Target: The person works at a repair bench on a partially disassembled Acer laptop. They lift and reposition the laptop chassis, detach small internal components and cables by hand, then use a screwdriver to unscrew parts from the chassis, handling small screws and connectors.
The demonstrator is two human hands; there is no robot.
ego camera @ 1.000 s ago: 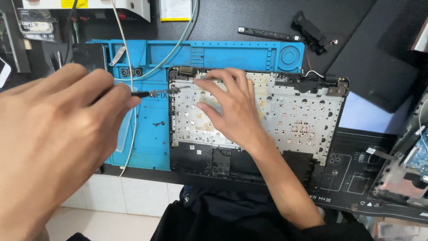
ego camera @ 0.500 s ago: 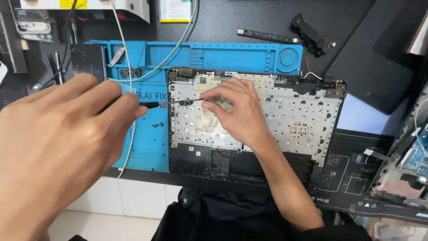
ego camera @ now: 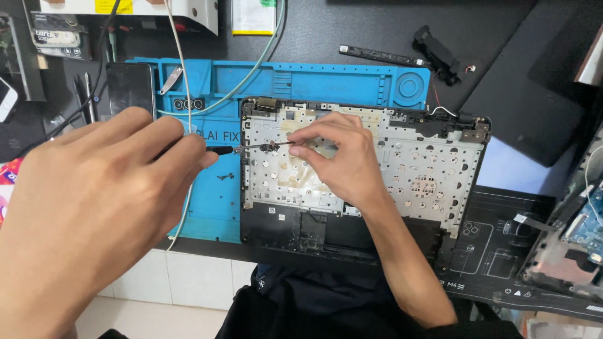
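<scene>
Screwdriver (ego camera: 251, 149) lying across the left edge of the laptop shell (ego camera: 427, 182) on the blue mat (ego camera: 213, 207), left hand (ego camera: 94, 207) closed on its handle, right hand (ego camera: 342, 157) pinching the tip, now drawn leftward off the shell's middle, tip detail too small to tell.

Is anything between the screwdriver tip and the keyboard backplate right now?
Nothing visible. The screwdriver in the left hand reaches the metal backplate unobstructed; the right hand pinches its tip end from the far side.
</scene>
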